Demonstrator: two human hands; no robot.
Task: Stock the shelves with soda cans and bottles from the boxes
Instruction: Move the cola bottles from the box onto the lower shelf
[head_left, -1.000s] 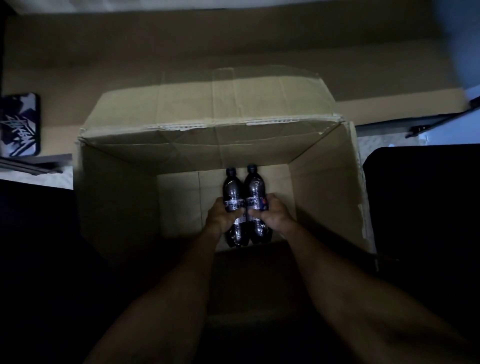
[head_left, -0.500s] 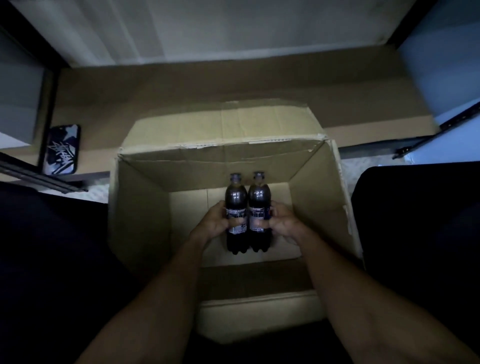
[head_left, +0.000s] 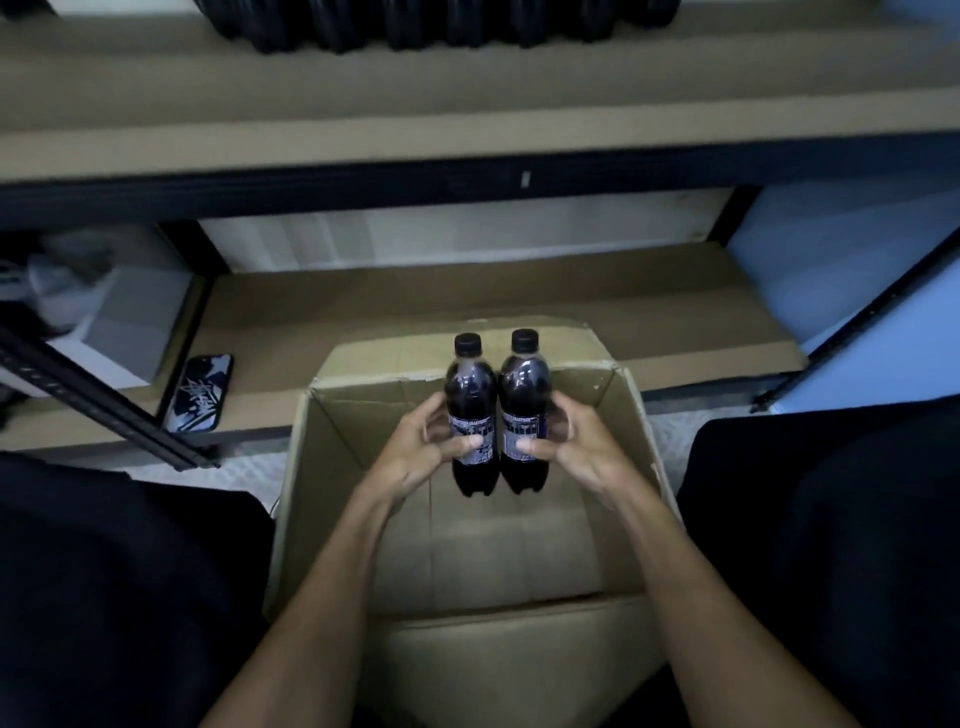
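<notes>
Two dark soda bottles with black caps stand upright side by side, lifted above the open cardboard box (head_left: 343, 467). My left hand (head_left: 421, 447) grips the left bottle (head_left: 470, 395) around its label. My right hand (head_left: 571, 441) grips the right bottle (head_left: 524, 395) the same way. The bottles touch each other. The box floor below them shows bare cardboard. A row of dark bottles (head_left: 415, 26) stands on the upper shelf (head_left: 467, 114) at the top of the view.
A lower shelf board (head_left: 467, 301) runs behind the box. A phone in a patterned case (head_left: 200, 392) lies on it at the left. A black metal rail (head_left: 104, 405) slants across the left side; another (head_left: 857, 322) at the right. My dark-clothed knees flank the box.
Both hands have lifted the two bottles from the bottom of the box up to its far rim. My view has tilted up, and the upper shelf with bottles has come into sight.
</notes>
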